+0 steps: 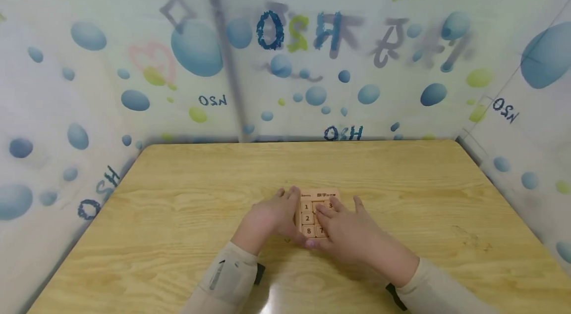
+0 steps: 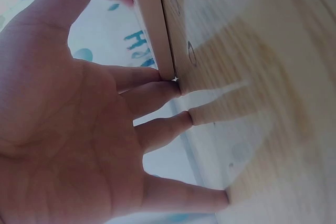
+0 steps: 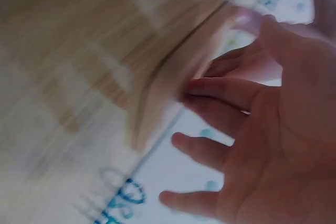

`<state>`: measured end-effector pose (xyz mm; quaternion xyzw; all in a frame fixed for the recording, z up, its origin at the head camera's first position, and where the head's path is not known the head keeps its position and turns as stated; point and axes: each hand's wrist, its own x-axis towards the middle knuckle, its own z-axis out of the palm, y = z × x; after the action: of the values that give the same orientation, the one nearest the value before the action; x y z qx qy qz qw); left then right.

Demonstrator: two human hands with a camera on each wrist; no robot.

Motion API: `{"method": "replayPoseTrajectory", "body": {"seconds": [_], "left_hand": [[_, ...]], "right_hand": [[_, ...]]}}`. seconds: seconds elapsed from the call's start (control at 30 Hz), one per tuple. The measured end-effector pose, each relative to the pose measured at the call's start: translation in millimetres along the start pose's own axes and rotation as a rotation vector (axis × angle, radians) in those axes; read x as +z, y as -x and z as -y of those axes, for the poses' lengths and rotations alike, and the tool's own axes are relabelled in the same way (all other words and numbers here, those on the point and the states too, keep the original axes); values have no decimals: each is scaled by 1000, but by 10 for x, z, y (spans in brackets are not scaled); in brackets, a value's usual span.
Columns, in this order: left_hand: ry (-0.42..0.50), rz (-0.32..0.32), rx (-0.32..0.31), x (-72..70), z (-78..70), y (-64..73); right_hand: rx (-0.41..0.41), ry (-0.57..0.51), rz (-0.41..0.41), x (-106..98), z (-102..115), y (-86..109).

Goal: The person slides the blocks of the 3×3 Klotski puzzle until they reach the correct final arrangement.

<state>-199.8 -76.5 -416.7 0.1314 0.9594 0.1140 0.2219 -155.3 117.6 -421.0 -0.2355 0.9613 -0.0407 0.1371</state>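
The left sleeve [image 1: 227, 279] slants inward to the left hand [image 1: 272, 215], its fingers straight and spread, fingertips down on the tabletop [image 1: 200, 180], alongside the puzzle [image 1: 314, 193]; the grip is wide. The puzzle lies flat between both hands, tiles [image 1: 307, 218] 1, 2 and 8 down its left column. The right hand [image 1: 350, 235] leans over the puzzle, fingers fanned, thumb by the near edge, grip wide; the right sleeve [image 1: 439, 284] angles in behind.

We count two hands – one left hand [image 1: 275, 216], one right hand [image 1: 352, 235] – plus two pale sleeves [image 1: 229, 277], one wooden number puzzle [image 1: 311, 195], one table [image 1: 214, 170]. Number tiles [image 1: 306, 206]: we read five; any more are hidden by the right hand.
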Motion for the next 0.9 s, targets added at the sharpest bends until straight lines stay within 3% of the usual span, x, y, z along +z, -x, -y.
{"method": "replayPoseTrajectory", "body": {"seconds": [0.1, 0.3, 0.5, 0.73, 0.9], "left_hand": [[2, 8, 5, 23, 29, -11], [-8, 12, 1, 25, 39, -14], [-12, 4, 12, 4, 5, -12], [-16, 21, 4, 0, 16, 1], [-15, 17, 13, -15, 25, 12]], "right_hand": [[-9, 35, -14, 11, -9, -75], [-99, -30, 19, 10, 68, 35], [-15, 47, 2, -21, 2, 87], [-138, -18, 2, 7, 32, 19], [-152, -39, -1, 21, 98, -27]]}}
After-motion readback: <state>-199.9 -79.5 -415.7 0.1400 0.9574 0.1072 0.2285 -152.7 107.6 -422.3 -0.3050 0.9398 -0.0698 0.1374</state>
